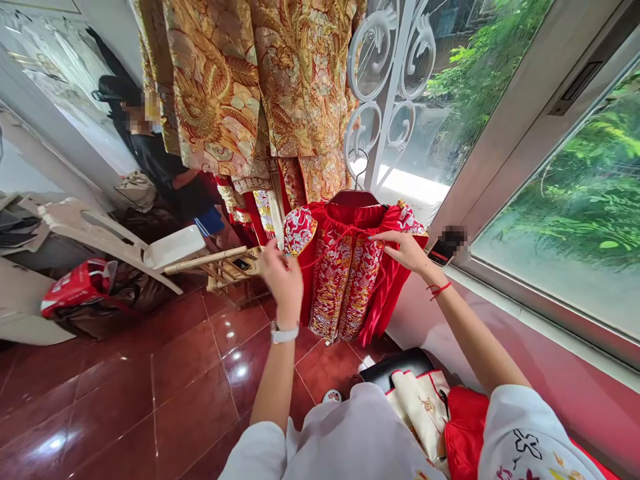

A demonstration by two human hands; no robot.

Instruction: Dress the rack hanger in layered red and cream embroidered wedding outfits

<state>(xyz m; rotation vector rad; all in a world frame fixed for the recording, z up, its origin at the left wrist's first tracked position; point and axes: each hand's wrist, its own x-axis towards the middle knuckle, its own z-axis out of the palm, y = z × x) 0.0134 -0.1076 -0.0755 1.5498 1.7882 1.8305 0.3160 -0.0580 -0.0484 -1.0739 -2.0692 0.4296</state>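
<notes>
A red silk garment with gold and silver embroidered panels [345,287] hangs from a red hanger [354,198] on a white iron window grille [385,87]. My right hand [403,252] grips the red cloth near its right shoulder. My left hand [283,280], slightly blurred, is at the garment's left edge, beside a patterned collar piece [300,231]. Its grip cannot be made out. A gold embroidered robe [215,87] hangs above and behind the red garment.
A person in dark clothes [165,173] stands at the back left. Nearby are a bamboo stand [215,267], a white plastic chair [100,230] and a red bag [75,290]. Below me, red and cream cloth [420,407] lies on a black case, above shiny red tiles [190,380].
</notes>
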